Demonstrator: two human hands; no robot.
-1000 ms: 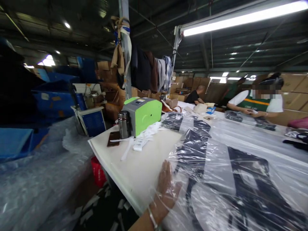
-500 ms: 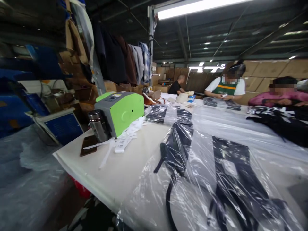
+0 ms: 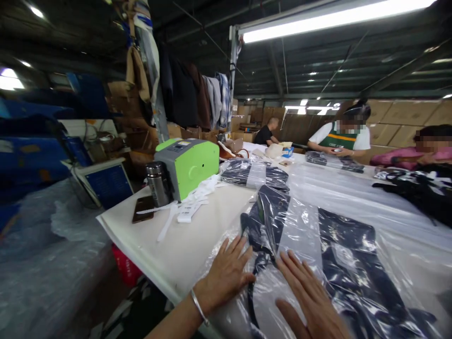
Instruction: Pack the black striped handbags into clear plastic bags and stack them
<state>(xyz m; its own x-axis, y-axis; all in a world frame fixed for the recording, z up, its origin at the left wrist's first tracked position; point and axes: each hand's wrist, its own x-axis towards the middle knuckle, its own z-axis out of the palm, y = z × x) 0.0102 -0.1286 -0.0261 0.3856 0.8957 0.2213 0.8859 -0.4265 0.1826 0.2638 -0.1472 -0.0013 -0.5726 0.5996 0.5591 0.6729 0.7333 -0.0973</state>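
A dark item with straps, perhaps an apron (image 3: 360, 254), lies flat in a large clear plastic bag (image 3: 302, 230) at the front of the table. My left hand (image 3: 229, 268), fingers spread, rests on the bag's left part beside a dark strap. Palm down, my right hand (image 3: 307, 296) lies over the bag's middle with its fingers stretched out and the thumb apart. Neither hand grips anything. Behind this bag is another bagged dark bundle (image 3: 252, 173).
A green and grey machine (image 3: 192, 167) stands at the table's left, with a metal flask (image 3: 157, 184), a phone (image 3: 143, 209) and white label strips (image 3: 187, 212) around it. Clear plastic sheeting (image 3: 335, 186) covers the right side. Several people work across the table (image 3: 197, 235).
Both my hands have come into view from below and now lie on the plastic bag. The view has shifted, so the scene sits slightly further right and lower.
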